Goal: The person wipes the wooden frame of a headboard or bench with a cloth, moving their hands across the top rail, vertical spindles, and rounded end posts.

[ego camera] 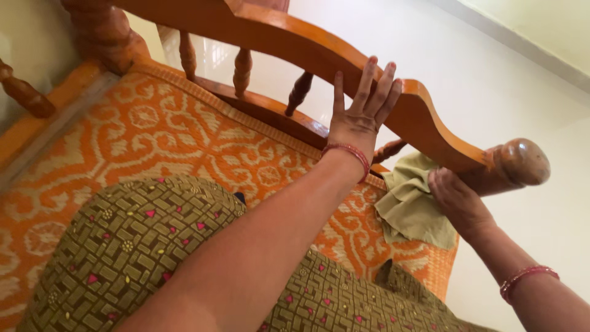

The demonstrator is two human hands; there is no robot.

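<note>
Orange-brown polished wood forms the curved armrest (344,67) that runs from the far left down to a rounded knob (522,161) on the right. The left hand (359,110) lies flat against the side of this armrest, its fingers (367,80) spread wide and pointing up, holding nothing; a red bangle (350,152) sits at the wrist. The right hand (458,200) is lower and to the right, just under the armrest beside the knob, its fingers closed on a crumpled olive-green cloth (412,206) that is pressed to the underside of the wood and hangs toward the seat. A second red bangle (528,276) circles that wrist. Under the armrest stand turned wooden spindles (243,71). The seat carries an orange and cream patterned mat (166,132), and an olive patterned garment (135,246) fills the near foreground. Pale glossy floor (491,80) lies beyond.
</note>
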